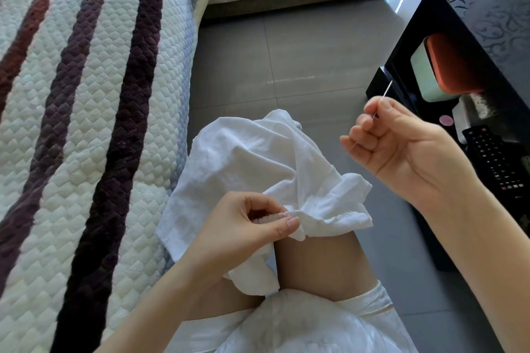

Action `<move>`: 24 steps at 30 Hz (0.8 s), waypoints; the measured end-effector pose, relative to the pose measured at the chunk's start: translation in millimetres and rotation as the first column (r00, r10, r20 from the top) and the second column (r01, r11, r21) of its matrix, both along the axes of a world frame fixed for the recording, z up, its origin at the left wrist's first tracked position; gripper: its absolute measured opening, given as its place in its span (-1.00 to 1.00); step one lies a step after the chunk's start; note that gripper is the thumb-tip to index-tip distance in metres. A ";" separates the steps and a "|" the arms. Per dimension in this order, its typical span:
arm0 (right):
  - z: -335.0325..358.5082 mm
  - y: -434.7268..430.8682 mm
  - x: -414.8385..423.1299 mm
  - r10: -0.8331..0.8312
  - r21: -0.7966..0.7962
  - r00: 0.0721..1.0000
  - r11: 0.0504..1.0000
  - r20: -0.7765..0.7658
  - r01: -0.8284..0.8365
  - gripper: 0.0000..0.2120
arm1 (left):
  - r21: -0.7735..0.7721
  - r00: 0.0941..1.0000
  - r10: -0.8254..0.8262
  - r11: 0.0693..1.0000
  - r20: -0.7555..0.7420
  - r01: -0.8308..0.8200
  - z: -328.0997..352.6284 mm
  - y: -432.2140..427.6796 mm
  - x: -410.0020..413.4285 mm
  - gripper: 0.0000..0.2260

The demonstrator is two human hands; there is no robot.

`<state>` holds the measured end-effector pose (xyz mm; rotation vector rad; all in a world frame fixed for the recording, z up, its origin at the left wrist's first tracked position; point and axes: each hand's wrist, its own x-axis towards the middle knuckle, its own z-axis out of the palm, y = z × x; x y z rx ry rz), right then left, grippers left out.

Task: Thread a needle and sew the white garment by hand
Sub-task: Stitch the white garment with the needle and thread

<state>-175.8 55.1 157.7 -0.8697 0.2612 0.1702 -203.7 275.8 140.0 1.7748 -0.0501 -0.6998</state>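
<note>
Left hand (255, 223) pinches the white garment (252, 157) (bunched on the lap); right hand (401, 146) pinches a needle (384, 97), raised.

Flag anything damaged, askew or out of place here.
The white garment has a raw, frayed-looking edge beside where the left hand pinches it. Nothing else stands out.
</note>
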 end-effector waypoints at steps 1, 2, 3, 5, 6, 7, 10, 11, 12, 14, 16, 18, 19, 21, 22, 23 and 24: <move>2.0 -1.2 3.1 -0.017 -0.014 1.000 1.000 0.001 0.017 -0.87 | 0.007 1.000 0.003 1.000 -0.001 -0.003 0.2 0.0 -0.1 -0.90; 3.6 -2.1 5.9 -0.027 -0.030 1.000 0.999 0.008 0.027 -0.90 | 0.015 1.000 0.001 1.000 0.001 -0.001 0.7 -0.4 -0.1 -0.90; 5.0 -3.2 8.7 -0.033 -0.040 0.999 0.999 0.017 0.033 -0.91 | 0.023 1.000 -0.004 1.000 0.004 0.004 1.4 -1.0 -0.4 -0.90; 8.5 -4.5 14.0 -0.041 -0.036 0.998 0.998 0.037 0.043 -0.90 | 0.030 1.000 -0.003 1.000 0.010 0.003 2.3 -2.3 -1.3 -0.91; 10.3 -4.9 16.9 -0.042 -0.030 0.998 0.999 0.053 0.044 -0.87 | 0.034 1.000 0.000 0.999 0.012 0.000 2.3 -2.5 -1.5 -0.91; 12.6 -5.7 20.2 -0.039 -0.024 0.996 0.999 0.076 0.041 -0.85 | 0.040 1.000 -0.001 0.999 0.012 0.000 2.7 -2.7 -1.4 -0.92; 19.1 -7.9 32.3 -0.026 -0.029 0.985 0.999 0.171 0.031 -0.83 | 0.070 1.000 -0.005 0.998 0.010 0.005 3.1 -3.6 -1.8 -0.93; 21.1 -8.4 36.8 -0.024 -0.038 0.979 0.999 0.201 0.033 -0.81 | 0.087 1.000 -0.008 0.996 0.011 0.007 3.2 -4.1 -2.1 -0.92; 23.3 -8.4 41.2 -0.023 -0.049 0.974 0.998 0.224 0.035 -0.79 | 0.106 1.000 -0.010 0.994 0.014 0.009 3.4 -4.4 -2.3 -0.91; 28.4 -7.7 49.4 -0.014 -0.076 0.965 0.996 0.263 0.036 -0.77 | 0.132 1.000 -0.014 0.991 0.016 0.011 4.0 -5.2 -2.6 -0.90; 34.2 -6.2 56.3 0.008 -0.121 0.954 0.992 0.299 0.030 -0.77 | 0.138 1.000 -0.011 0.990 0.012 0.009 4.6 -5.4 -2.5 -0.88; 40.4 -4.5 61.9 0.038 -0.179 0.941 0.984 0.336 0.024 -0.77 | 0.151 1.000 -0.014 0.989 0.009 0.012 4.8 -5.6 -2.0 -0.86; 43.8 -3.6 64.2 0.050 -0.208 0.933 0.978 0.355 0.026 -0.77 | 0.158 1.000 -0.018 0.987 0.009 0.016 5.0 -5.8 -1.6 -0.86; 49.2 -0.8 67.8 0.059 -0.249 0.919 0.967 0.391 0.044 -0.78 | 0.162 1.000 -0.019 0.987 0.011 0.017 4.8 -5.7 -0.9 -0.85; 50.6 1.0 68.5 0.058 -0.261 0.912 0.964 0.406 0.054 -0.78 | 0.157 1.000 -0.022 0.987 0.009 0.020 5.0 -5.5 -0.8 -0.84; 50.0 3.6 68.4 0.058 -0.277 0.907 0.959 0.416 0.066 -0.78 | 0.151 1.000 -0.028 0.988 0.004 0.027 5.0 -5.6 -0.6 -0.84; 47.4 6.5 67.1 0.065 -0.313 0.906 0.947 0.419 0.077 -0.79 | 0.147 0.999 -0.034 0.989 -0.004 0.034 4.8 -5.6 -0.9 -0.84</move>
